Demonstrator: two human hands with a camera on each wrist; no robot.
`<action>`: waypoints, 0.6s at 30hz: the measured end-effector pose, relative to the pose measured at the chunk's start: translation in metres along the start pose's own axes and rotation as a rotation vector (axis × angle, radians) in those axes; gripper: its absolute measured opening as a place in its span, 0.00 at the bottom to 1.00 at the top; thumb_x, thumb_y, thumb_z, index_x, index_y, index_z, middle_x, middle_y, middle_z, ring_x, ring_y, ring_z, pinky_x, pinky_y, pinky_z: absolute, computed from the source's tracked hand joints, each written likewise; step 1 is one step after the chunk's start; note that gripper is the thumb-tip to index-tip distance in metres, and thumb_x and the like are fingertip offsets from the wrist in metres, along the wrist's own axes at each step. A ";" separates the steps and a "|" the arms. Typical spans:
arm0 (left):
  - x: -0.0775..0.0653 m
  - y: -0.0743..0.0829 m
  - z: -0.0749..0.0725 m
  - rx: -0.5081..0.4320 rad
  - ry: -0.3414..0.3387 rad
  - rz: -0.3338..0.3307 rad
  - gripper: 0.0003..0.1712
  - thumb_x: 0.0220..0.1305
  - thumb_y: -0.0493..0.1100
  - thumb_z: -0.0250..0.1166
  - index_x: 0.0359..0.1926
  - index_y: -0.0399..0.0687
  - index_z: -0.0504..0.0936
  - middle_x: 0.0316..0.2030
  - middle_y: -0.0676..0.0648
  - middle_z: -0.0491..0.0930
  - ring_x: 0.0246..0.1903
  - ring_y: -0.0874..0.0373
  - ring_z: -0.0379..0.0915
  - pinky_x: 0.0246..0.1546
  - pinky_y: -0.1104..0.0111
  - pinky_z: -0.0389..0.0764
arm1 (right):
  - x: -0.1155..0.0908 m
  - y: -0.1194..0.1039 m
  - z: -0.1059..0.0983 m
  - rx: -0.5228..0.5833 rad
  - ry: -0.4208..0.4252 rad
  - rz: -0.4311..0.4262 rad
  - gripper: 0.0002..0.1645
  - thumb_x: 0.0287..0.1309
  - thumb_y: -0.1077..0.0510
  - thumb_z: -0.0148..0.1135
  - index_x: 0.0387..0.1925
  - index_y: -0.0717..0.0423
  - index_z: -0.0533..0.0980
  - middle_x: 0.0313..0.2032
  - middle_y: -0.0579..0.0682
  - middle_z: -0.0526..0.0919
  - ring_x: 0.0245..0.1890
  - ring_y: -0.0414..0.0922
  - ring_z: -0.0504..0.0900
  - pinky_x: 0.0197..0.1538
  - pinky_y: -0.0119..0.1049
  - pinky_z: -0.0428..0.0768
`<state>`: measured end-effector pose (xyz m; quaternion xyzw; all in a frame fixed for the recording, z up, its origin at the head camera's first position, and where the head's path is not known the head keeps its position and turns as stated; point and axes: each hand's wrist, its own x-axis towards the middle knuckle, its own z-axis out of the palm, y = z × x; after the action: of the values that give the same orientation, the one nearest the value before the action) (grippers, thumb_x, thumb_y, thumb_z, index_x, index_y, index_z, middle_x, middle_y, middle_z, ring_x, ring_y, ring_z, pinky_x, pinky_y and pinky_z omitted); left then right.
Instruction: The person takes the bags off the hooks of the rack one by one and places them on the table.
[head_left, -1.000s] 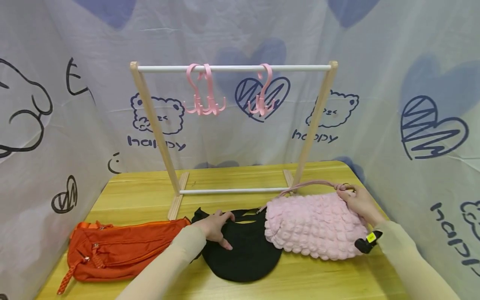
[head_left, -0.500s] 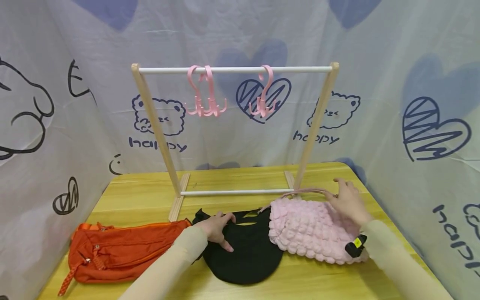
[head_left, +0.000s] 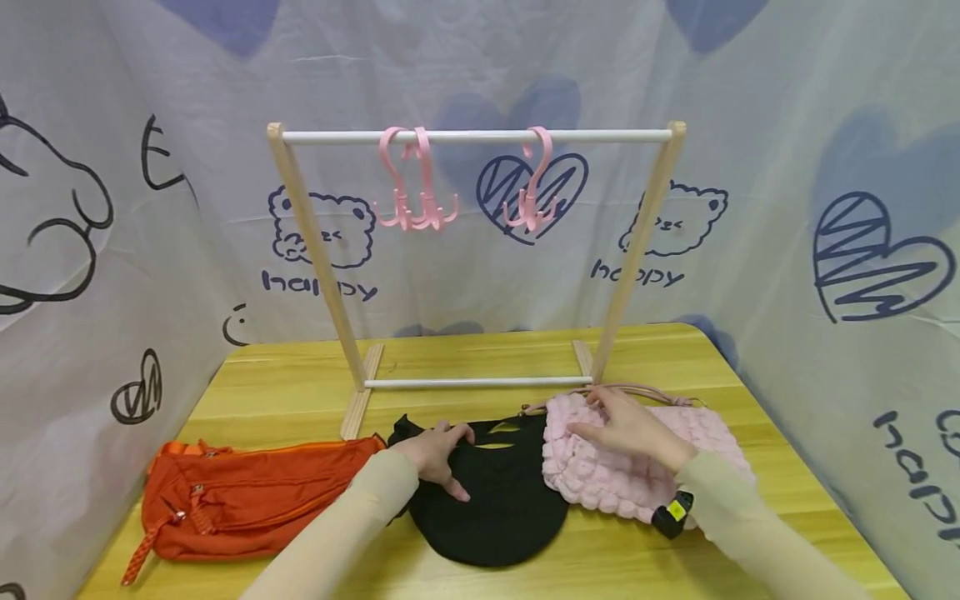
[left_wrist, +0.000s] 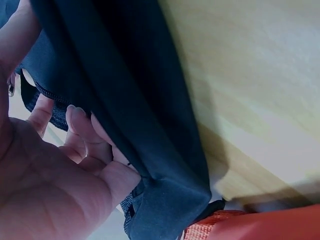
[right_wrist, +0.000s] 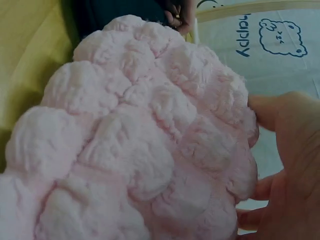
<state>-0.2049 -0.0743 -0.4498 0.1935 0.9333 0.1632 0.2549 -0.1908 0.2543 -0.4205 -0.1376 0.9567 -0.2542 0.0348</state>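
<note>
A pink puffy bag (head_left: 712,433) with a thin cord strap (head_left: 637,388) lies at the right of the table. Over its left part is my right hand (head_left: 633,429), thumb and fingers spread apart; in the right wrist view, fingers (right_wrist: 270,187) come up along the bag's edge. To its left, a flat black bag (head_left: 495,508) with a rounded bottom lies beside it. My left hand (head_left: 435,458) rests on that bag's upper left, thumb apart from the loosely bent fingers. In the left wrist view, its fingertips are by the black cloth (left_wrist: 125,100); part of the contact is hidden.
An orange bag (head_left: 247,500) with zips lies at the left, next to the black one. Behind stands a wooden rack (head_left: 637,250) with a white bar (head_left: 472,137). Pink hooks (head_left: 531,200) hang from it. Printed cloth encloses the table (head_left: 465,354).
My right hand has let go of the strap's right end and moved left over the pink bag. The strap now lies lower, along the bag's top. My left hand stays put.
</note>
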 end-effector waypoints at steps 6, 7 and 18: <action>0.000 0.000 0.000 0.000 0.002 0.001 0.43 0.46 0.55 0.82 0.59 0.62 0.67 0.55 0.47 0.67 0.51 0.47 0.73 0.53 0.54 0.77 | 0.004 0.002 0.011 0.005 -0.021 0.017 0.19 0.59 0.53 0.70 0.44 0.63 0.75 0.40 0.57 0.82 0.41 0.49 0.80 0.47 0.48 0.81; 0.000 0.000 -0.001 0.001 0.002 0.001 0.43 0.46 0.55 0.82 0.59 0.62 0.67 0.55 0.47 0.68 0.51 0.48 0.73 0.53 0.54 0.77 | 0.004 0.003 0.013 0.006 -0.017 0.002 0.16 0.58 0.56 0.69 0.41 0.62 0.75 0.37 0.56 0.80 0.38 0.48 0.78 0.43 0.45 0.80; 0.000 0.000 -0.001 -0.001 0.000 -0.001 0.44 0.45 0.55 0.82 0.59 0.62 0.67 0.55 0.47 0.67 0.51 0.48 0.73 0.52 0.54 0.77 | -0.003 0.011 0.008 0.022 -0.070 -0.010 0.04 0.65 0.65 0.60 0.34 0.58 0.73 0.30 0.51 0.73 0.32 0.44 0.70 0.36 0.37 0.69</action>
<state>-0.2054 -0.0743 -0.4483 0.1930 0.9332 0.1636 0.2550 -0.1896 0.2607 -0.4327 -0.1508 0.9513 -0.2599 0.0686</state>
